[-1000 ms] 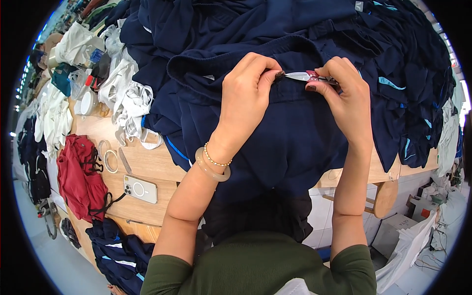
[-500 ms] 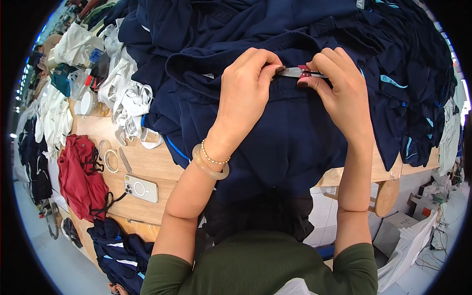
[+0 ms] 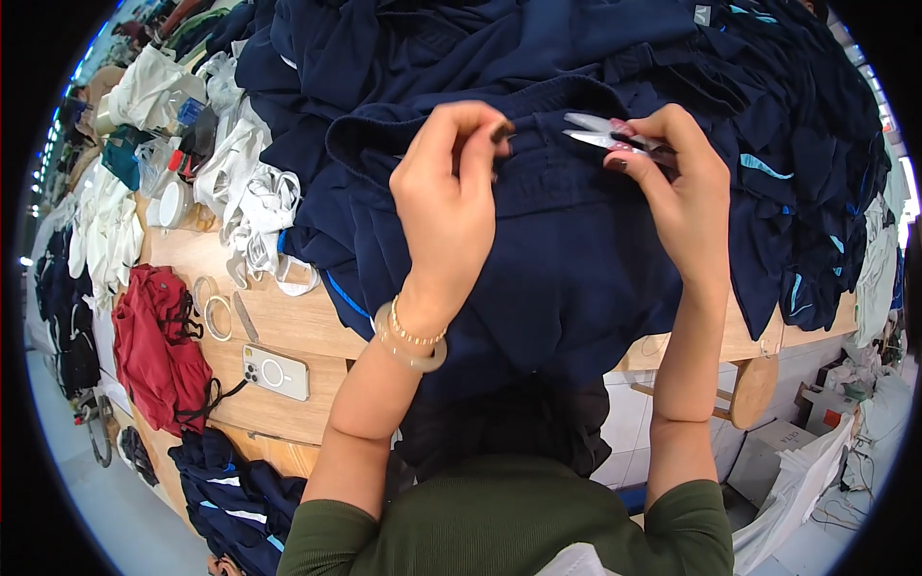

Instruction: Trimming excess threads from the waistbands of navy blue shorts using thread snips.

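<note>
Dark navy garments cover most of the table, and the nearest one, a navy garment with an elastic waistband (image 3: 552, 187), lies spread in front of me. My right hand (image 3: 684, 182) holds small thread snips (image 3: 600, 132) with pink on them, their two blades apart and pointing left above the waistband. To the left, my left hand (image 3: 447, 187) is raised over the same garment with thumb and fingers pinched together. Whatever is in that pinch is too small to make out.
On the wooden table (image 3: 279, 322) at left lie a phone (image 3: 276, 372), rolls of tape (image 3: 219, 317), a red cloth bag (image 3: 158, 346) and white garments (image 3: 254, 216). More navy clothing (image 3: 235, 499) hangs by the near left edge. A round wooden stool (image 3: 754, 392) and boxes (image 3: 768, 456) stand below right.
My left hand has moved left, away from the snips and off the waistband. The snips have shifted slightly right and their blades have come apart.
</note>
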`<state>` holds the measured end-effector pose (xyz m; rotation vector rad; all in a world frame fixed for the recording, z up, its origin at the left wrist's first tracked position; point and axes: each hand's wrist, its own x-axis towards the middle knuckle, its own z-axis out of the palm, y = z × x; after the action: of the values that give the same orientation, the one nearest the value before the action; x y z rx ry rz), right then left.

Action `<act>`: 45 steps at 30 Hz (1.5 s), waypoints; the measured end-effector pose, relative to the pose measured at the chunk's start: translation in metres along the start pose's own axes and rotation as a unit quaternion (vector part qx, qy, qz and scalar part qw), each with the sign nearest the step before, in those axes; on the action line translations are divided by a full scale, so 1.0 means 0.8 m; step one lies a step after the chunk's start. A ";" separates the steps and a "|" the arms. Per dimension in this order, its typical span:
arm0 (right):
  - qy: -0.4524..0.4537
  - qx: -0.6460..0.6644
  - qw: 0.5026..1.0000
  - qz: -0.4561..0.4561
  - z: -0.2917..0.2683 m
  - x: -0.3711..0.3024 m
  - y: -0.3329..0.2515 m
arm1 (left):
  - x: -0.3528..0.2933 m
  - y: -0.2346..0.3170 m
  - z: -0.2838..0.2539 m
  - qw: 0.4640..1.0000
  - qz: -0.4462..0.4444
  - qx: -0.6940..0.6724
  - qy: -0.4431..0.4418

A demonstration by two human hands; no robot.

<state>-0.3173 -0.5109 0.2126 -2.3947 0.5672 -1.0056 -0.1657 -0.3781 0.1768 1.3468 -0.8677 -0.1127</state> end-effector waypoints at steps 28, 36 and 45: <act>-0.028 -0.076 0.993 -0.089 0.001 -0.003 -0.013 | -0.015 -0.015 0.008 0.996 0.002 0.070 -0.050; -0.038 -0.050 0.997 -0.036 0.002 -0.002 -0.018 | -0.012 -0.019 0.008 0.996 0.034 0.078 -0.037; -0.034 -0.119 0.985 -0.121 0.004 0.005 -0.013 | -0.013 -0.011 0.007 0.994 0.056 0.090 -0.038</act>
<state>-0.3103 -0.5035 0.2185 -2.7508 0.3978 -0.9972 -0.1726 -0.3791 0.1643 1.4644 -1.0355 0.0023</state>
